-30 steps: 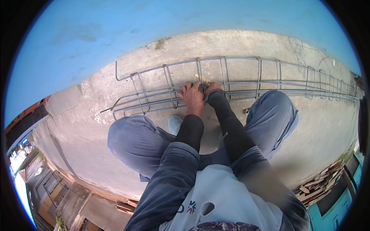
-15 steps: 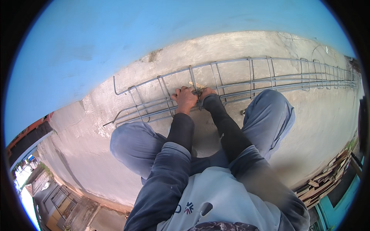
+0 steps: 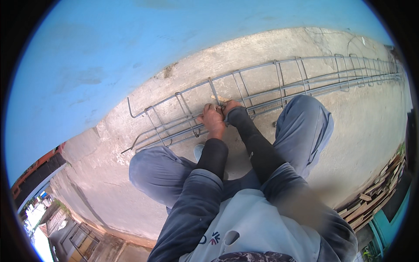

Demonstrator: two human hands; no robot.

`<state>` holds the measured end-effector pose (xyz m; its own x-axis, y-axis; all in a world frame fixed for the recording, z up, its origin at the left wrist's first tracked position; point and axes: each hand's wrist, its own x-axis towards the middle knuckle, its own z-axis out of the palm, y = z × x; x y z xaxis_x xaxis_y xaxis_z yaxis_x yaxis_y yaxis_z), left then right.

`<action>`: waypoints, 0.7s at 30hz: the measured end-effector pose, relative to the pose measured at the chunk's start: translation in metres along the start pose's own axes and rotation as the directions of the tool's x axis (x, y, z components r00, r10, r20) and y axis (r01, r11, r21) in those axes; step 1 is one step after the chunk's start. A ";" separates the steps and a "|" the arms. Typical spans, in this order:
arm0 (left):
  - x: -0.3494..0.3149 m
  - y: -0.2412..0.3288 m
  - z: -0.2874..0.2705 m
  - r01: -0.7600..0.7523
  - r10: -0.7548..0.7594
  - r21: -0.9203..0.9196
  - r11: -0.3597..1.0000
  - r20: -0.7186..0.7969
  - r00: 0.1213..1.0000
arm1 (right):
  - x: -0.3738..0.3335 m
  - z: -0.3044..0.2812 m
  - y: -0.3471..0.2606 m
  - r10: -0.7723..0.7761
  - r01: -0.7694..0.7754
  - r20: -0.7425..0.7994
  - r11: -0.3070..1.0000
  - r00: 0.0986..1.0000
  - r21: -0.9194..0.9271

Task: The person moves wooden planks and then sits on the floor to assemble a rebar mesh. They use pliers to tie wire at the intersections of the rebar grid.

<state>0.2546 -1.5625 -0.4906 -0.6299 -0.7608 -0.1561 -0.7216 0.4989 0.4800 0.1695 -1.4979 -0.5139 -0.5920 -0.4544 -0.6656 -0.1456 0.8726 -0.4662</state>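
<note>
A long steel rebar cage (image 3: 279, 81) with rectangular stirrups lies across the ground in front of my bent knees. My left hand (image 3: 213, 120) is closed at its lower bars, beside one stirrup (image 3: 214, 89). Against the same stirrup, from the other side, my right hand (image 3: 232, 107) has its fingers curled in. The two hands nearly touch, and they cover the joint between them. Whatever the right fingers hold is too small and hidden to name. Just beyond the fingers shows a small tan strip (image 3: 221, 98).
The cage stretches far to the right, and a hooked bar end (image 3: 129, 108) sticks up at its left. Pale concrete ground (image 3: 131, 205) lies beneath, bordered by a blue surface (image 3: 109, 52). Wooden planks (image 3: 375, 192) are piled at the lower right.
The view has shifted slightly, so the cage sits a little higher on its right side. My hands stay at the same stirrup; the left wrist has turned a little and moved rightward.
</note>
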 end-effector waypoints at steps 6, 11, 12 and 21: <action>-0.023 0.004 0.001 0.037 -0.037 -0.006 0.999 0.029 0.999 | 0.009 0.015 0.021 0.100 -0.097 -0.016 0.988 0.995 0.119; -0.012 -0.014 0.019 0.377 -0.341 -0.338 0.862 0.163 0.926 | 0.008 0.029 0.017 0.090 -0.067 -0.100 0.975 0.991 0.213; -0.007 -0.021 0.023 0.447 -0.392 -0.451 0.773 0.215 0.894 | 0.005 0.028 0.014 0.104 -0.081 -0.075 0.963 0.992 0.259; 0.018 -0.049 0.033 0.845 -0.374 -0.510 0.160 0.761 0.530 | -0.008 0.000 0.009 0.122 -0.147 0.089 0.915 0.988 0.376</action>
<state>0.2689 -1.5868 -0.5454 -0.2829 -0.2739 -0.9192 -0.5016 -0.7746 0.3852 0.1729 -1.4865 -0.5129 -0.5321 -0.3586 -0.7670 0.2516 0.7980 -0.5476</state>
